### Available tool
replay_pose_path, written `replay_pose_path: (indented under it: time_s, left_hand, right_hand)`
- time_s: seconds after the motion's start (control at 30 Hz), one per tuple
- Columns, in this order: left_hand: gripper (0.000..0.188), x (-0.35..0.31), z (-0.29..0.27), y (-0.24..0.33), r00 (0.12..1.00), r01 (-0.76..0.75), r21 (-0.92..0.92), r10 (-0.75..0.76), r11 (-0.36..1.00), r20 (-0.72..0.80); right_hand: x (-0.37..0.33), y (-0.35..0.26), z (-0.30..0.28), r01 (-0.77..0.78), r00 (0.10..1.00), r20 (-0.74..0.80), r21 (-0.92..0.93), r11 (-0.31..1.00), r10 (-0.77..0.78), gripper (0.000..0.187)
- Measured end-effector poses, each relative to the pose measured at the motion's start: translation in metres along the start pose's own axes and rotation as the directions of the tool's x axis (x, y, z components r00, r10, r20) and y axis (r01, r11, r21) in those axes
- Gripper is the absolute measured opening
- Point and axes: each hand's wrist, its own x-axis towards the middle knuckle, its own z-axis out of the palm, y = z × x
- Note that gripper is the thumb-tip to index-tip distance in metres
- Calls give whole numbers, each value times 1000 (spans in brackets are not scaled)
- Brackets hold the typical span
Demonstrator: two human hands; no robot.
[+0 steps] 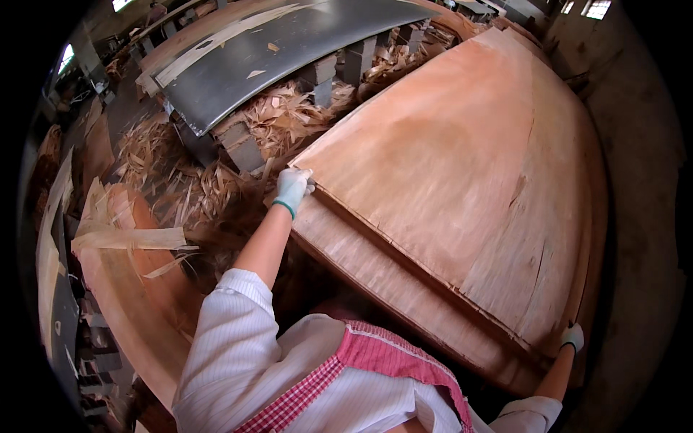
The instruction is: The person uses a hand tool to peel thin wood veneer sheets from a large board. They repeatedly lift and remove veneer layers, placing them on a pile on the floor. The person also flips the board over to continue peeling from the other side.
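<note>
A large reddish-tan wood veneer sheet (447,173) lies on a stack of sheets, with its near edge running from my left hand to my right. My left hand (293,187), in a white glove with a green cuff, is closed on the near left corner of this sheet. At the near right corner, my right hand (572,337), gloved as well, is closed around the edge, its fingers partly hidden. Beneath the upper sheet, a lower sheet (361,263) sticks out toward me. A dark split and ragged cracks run along the upper sheet's right part.
Beyond my left hand, a dark smooth panel (289,54) rests on blocks (242,144). Torn veneer scraps (281,115) are heaped under and around it. Curved veneer sheets (130,281) lie at my left. A wall (639,144) runs close along the stack's right side.
</note>
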Motion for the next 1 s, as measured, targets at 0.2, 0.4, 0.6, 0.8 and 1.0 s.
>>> replay_pose_path:
  time_s: [0.2, 0.4, 0.6, 0.8, 1.0]
  left_hand:
    - [14, 0, -1, -10, 970, -172, -125, 190, 977, 150]
    - [17, 1, -1, -3, 943, -255, -63, 263, 965, 206]
    - [20, 7, 4, -10, 959, -249, 4, 246, 968, 138]
    - [13, 13, -3, -17, 954, -255, -13, 254, 967, 163]
    - [43, -45, -12, -11, 727, -632, 321, 683, 706, -70]
  right_hand:
    - [12, 24, 41, 55, 998, -26, 163, 985, -51, 38]
    - [-1, -14, 15, -225, 969, 137, 142, 964, 206, 36]
    - [-1, 0, 20, -255, 956, 198, 191, 948, 217, 34]
    - [-3, -4, 10, -295, 927, 311, 255, 921, 211, 38]
    - [-37, 55, 53, -113, 993, 77, 536, 837, 84, 70]
